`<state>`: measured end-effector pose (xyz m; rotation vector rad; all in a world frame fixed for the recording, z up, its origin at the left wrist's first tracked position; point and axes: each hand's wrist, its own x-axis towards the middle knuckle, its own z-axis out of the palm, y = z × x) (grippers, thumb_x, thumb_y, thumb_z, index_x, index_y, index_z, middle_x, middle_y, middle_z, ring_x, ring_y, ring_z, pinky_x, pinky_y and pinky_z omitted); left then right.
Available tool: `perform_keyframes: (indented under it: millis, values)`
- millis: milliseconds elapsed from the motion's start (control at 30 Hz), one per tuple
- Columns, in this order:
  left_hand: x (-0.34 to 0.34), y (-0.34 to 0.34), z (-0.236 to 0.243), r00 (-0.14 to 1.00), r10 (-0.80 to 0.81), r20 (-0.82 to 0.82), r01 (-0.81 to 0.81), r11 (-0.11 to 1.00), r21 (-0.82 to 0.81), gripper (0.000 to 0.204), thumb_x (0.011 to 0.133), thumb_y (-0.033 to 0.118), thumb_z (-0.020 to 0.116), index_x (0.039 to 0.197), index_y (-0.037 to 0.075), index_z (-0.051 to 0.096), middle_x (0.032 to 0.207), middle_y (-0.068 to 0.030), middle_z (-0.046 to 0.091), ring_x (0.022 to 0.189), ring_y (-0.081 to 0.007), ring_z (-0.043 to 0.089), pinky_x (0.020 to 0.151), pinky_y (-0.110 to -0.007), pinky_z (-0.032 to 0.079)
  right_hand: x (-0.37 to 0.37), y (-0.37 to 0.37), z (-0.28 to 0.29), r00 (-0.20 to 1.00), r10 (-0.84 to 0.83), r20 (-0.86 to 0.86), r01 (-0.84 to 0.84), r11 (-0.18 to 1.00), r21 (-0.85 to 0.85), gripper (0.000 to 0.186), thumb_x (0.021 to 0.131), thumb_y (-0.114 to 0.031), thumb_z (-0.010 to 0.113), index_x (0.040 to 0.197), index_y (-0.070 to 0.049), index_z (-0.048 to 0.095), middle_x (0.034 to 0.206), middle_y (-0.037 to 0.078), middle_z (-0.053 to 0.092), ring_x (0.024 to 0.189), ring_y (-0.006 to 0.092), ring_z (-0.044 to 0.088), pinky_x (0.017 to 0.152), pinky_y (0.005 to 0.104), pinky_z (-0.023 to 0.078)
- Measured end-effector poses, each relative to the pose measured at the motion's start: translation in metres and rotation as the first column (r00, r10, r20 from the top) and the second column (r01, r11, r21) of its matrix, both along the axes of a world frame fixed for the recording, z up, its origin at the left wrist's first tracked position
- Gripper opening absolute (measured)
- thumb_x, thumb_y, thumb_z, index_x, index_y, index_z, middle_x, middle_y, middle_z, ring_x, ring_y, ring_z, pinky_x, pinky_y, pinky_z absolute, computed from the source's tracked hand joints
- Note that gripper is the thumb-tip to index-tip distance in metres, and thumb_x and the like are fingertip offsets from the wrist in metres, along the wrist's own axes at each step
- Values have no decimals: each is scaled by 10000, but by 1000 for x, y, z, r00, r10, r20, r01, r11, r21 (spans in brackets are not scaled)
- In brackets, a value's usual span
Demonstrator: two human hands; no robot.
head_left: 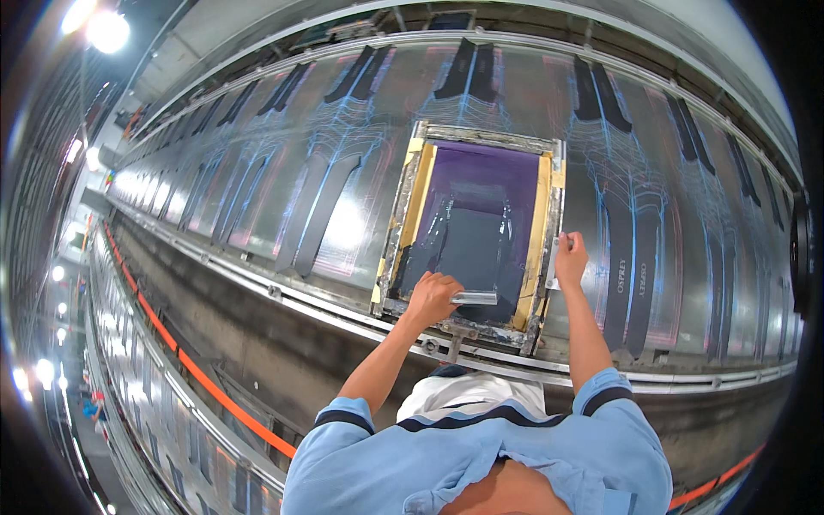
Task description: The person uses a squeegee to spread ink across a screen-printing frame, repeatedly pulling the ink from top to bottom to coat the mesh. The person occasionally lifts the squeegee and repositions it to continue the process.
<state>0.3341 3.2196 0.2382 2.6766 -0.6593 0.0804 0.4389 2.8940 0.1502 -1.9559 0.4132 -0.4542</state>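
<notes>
A screen printing frame, its edges taped and smeared with dark ink, lies on the long metal table in front of me. Its mesh is purple at the far end, and dark grey ink covers the middle and near part. My left hand is closed around the left end of a squeegee, which lies across the near end of the mesh. At the frame's right side, my right hand has its fingers curled on the edge. A small white patch shows beneath that hand; its kind is unclear.
Pairs of dark fabric strips lie along the table on both sides of the frame, with blue and red lines around them. A metal rail runs along the near edge. Behind me at left, an orange rail borders another long table.
</notes>
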Motion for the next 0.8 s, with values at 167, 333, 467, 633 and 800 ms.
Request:
perform_keyframes:
  millis: [167,333,467,633,800]
  values:
    - [24,-7,-3,989,-92,-119,89,996,-26,181,719,203,820,859,123,739,848,-76,717,856,-307,690,829,-446,521,5,3,8,997,-40,-64,33,993,-111,200,982,-251,650,968,-57,607,672,134,621,600,294,608,614,427,462]
    - [101,1,9,983,-166,-83,153,978,-143,141,712,173,824,798,99,740,769,-94,704,746,-314,685,733,-440,532,0,3,9,983,-26,-184,20,999,-36,184,987,-245,634,976,-64,609,679,140,637,587,262,603,610,398,463]
    - [161,1,11,976,-216,-32,210,969,-128,136,702,122,832,795,80,741,755,-97,705,700,-317,685,678,-441,533,0,12,18,937,-41,-346,0,993,-117,222,980,-283,658,992,-65,620,690,127,640,629,296,631,644,434,489]
    - [217,3,2,977,-207,-40,201,972,-123,144,704,116,839,805,70,748,720,-107,697,662,-325,681,658,-437,532,27,11,49,993,93,-68,-115,766,-632,319,963,-373,679,1064,-71,685,962,120,714,1008,315,661,904,469,495]
    - [256,0,8,971,-217,-98,211,975,-62,174,698,137,845,824,60,754,713,-124,695,666,-338,682,652,-438,531,114,74,111,698,673,-245,-713,622,-323,342,847,-366,769,1022,-76,721,1015,99,718,1080,298,621,957,444,459]
